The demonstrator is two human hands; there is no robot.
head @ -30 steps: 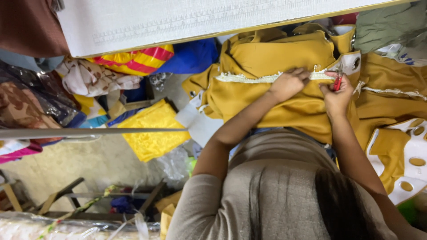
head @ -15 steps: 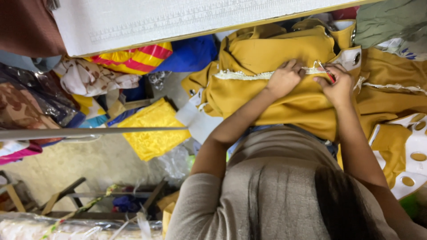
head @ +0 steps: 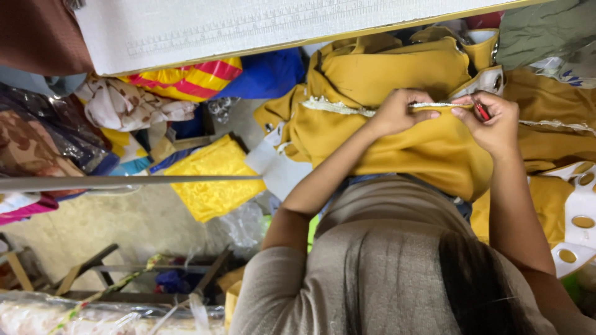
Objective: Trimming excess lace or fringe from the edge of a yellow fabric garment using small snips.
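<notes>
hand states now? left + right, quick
Left hand: closed, pinching the pale lace trim on the mustard fabric.
Right hand: closed on a small red tool and the trim.

The cloth (head: 428,149) under the hands is plain mustard yellow, edged with a pale cream-and-silver lace trim (head: 338,107). The right hand (head: 490,124) pinches a small red tool (head: 481,111). At the right edge of the frame lies a white strip (head: 580,205) with mustard oval cut-outs. At upper left centre sits a bundle (head: 186,77) striped yellow, red and pink, beside a solid royal blue fabric (head: 267,74). Left of it is a cream cloth (head: 124,105) with brown blotches. A bright lemon-yellow fabric (head: 214,180) lies mid-frame. The person's top (head: 372,267) is beige-grey. The upper right corner shows olive-green cloth (head: 546,31).
</notes>
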